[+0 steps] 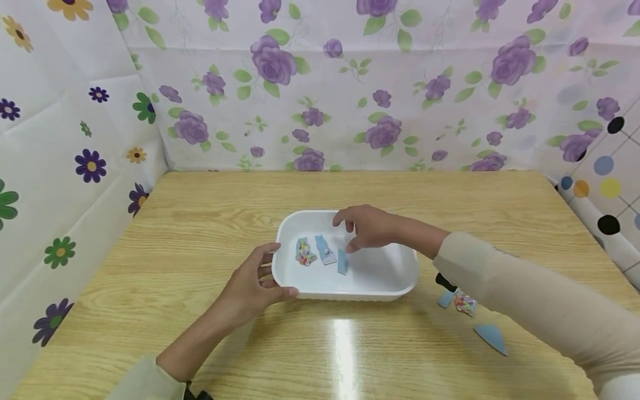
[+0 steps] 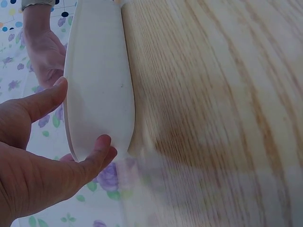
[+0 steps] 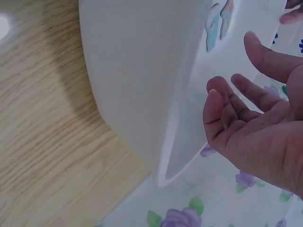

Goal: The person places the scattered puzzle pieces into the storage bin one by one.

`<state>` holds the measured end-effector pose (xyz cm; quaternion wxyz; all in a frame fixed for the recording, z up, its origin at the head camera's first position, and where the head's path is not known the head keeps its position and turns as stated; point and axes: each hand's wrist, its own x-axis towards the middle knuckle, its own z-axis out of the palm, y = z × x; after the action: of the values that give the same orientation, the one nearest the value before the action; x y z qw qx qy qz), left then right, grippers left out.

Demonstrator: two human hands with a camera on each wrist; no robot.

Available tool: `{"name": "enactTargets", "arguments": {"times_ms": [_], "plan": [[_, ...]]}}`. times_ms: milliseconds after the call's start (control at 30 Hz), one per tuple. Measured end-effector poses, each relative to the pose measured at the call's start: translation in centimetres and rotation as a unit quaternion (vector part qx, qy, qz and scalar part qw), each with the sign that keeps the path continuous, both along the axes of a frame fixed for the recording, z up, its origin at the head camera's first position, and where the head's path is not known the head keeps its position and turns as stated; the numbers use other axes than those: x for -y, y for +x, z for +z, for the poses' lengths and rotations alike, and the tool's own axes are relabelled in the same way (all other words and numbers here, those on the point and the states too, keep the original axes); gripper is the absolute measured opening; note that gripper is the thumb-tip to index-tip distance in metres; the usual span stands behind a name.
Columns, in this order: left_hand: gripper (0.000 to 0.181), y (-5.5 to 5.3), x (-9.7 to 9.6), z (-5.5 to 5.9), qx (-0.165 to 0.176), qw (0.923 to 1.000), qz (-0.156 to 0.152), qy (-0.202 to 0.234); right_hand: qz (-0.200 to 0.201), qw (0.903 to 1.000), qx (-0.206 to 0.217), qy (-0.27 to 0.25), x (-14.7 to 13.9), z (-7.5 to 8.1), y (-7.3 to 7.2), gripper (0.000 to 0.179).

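Observation:
A white plastic tray (image 1: pixel 372 280) stands on the wooden table. My left hand (image 1: pixel 250 278) grips its left end, thumb at the near corner and fingers along the side; in the left wrist view the fingertips (image 2: pixel 103 142) press the outer wall. Inside lie a multicoloured flat piece (image 1: pixel 304 251), a light-blue printed piece (image 1: pixel 325 251) and a narrow blue piece (image 1: pixel 342 261). Over the tray hovers my right hand (image 1: pixel 370 226), thumb and fingers spread apart and nothing between them. Its thumb is close to the narrow blue piece.
Right of the tray, partly beside the right sleeve, lie a black object (image 1: pixel 445 282), a small blue piece (image 1: pixel 446 299), a colourful piece (image 1: pixel 465 304) and a pointed blue piece (image 1: pixel 492 338). Flowered sheeting (image 1: pixel 310 111) hangs behind the wooden table (image 1: pixel 225 211).

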<state>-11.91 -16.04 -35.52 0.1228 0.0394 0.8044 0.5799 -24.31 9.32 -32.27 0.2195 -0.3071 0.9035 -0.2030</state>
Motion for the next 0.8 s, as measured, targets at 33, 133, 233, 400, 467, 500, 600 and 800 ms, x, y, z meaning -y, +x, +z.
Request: {"name": "enactTargets", "arguments": {"times_ms": [33, 133, 233, 400, 467, 500, 600, 800], "plan": [[0.092, 0.0, 0.0, 0.0, 0.000, 1.0000, 0.001, -0.002, 0.002, 1.0000, 0.001, -0.004, -0.3, 0.1, 0.0, 0.056], [0.092, 0.0, -0.1, 0.1, -0.001, 1.0000, 0.003, -0.007, 0.012, 0.9996, 0.004, -0.024, -1.0, 0.4, -0.1, 0.048], [0.092, 0.0, -0.2, 0.2, -0.001, 0.9999, 0.004, -0.009, 0.017, 0.9990, 0.012, -0.040, -1.5, 0.8, -0.1, 0.042], [0.093, 0.0, -0.2, 0.1, -0.001, 0.9999, 0.005, -0.014, 0.019, 0.9978, 0.019, -0.061, -2.0, 1.2, -0.1, 0.036], [0.092, 0.0, -0.2, 0.1, -0.001, 0.9998, 0.006, -0.016, 0.017, 0.9973, 0.023, -0.068, -2.2, 1.3, -0.1, 0.035], [0.092, 0.0, -0.2, 0.1, -0.002, 0.9998, 0.006, -0.018, 0.019, 0.9970, 0.024, -0.072, -2.3, 1.3, -0.1, 0.035], [0.093, 0.1, -0.2, 0.1, -0.002, 0.9998, 0.006, -0.018, 0.021, 0.9960, 0.028, -0.083, -2.7, 1.2, 0.0, 0.034], [0.093, 0.1, -0.2, 0.1, -0.004, 0.9999, 0.003, -0.015, 0.028, 0.9951, 0.024, -0.092, -3.4, 1.1, 0.3, 0.034]]}}
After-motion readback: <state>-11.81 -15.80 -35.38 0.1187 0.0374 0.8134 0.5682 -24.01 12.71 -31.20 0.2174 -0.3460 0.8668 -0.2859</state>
